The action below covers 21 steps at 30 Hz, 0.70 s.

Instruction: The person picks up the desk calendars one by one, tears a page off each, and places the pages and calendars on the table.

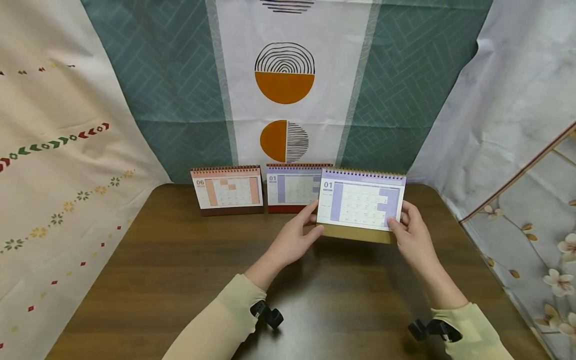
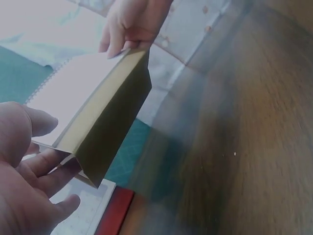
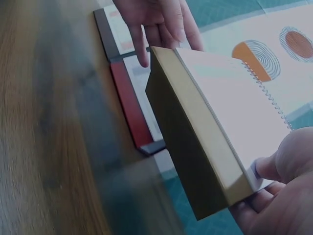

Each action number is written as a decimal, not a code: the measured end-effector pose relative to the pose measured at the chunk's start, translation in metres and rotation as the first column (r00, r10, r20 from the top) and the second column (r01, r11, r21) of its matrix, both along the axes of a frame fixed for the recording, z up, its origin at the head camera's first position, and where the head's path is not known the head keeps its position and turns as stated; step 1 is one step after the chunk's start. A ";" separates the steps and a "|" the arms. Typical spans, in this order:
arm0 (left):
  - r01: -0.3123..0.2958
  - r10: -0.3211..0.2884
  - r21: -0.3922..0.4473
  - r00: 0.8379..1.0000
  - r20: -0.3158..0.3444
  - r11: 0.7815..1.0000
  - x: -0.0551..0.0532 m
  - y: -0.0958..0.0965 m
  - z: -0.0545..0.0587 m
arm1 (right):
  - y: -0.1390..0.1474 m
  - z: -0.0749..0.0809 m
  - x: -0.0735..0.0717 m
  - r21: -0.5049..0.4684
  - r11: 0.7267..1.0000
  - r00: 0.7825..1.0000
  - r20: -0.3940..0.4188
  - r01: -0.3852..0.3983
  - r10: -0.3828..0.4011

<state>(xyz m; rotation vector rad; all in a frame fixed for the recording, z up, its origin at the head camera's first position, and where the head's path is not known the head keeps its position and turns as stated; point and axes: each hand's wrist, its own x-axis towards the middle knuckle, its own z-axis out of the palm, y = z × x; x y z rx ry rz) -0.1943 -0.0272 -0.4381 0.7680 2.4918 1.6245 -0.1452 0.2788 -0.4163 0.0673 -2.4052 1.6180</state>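
so the gold-based calendar (image 1: 361, 204) is up off the desk (image 1: 180, 280), near the red-based calendar (image 1: 292, 187). right hand (image 1: 414, 237) pinches its right edge, thumb in front; left hand (image 1: 292, 237) is half open round the other end, can't tell if it's gripping. if not, that end could droop. set it down too far left and it might shove the red-based calendar into the brown-based calendar (image 1: 231, 192).

Middle calendar (image 1: 292, 187), perhaps touching left calendar (image 1: 229, 192), stands partly behind right calendar (image 1: 360, 204).
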 end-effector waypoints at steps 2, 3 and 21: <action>-0.018 0.018 -0.015 1.000 -0.001 1.000 0.000 -0.006 0.000 | -0.006 0.000 -0.003 -0.016 1.000 1.000 -0.001 -0.006 0.006; -0.025 0.025 -0.017 1.000 0.001 1.000 0.001 -0.008 0.000 | -0.009 -0.001 -0.004 -0.025 1.000 1.000 -0.002 -0.008 0.008; -0.090 0.086 0.106 0.996 0.039 0.990 0.013 -0.043 0.014 | -0.048 0.008 -0.014 -0.138 0.989 0.998 -0.013 -0.056 0.055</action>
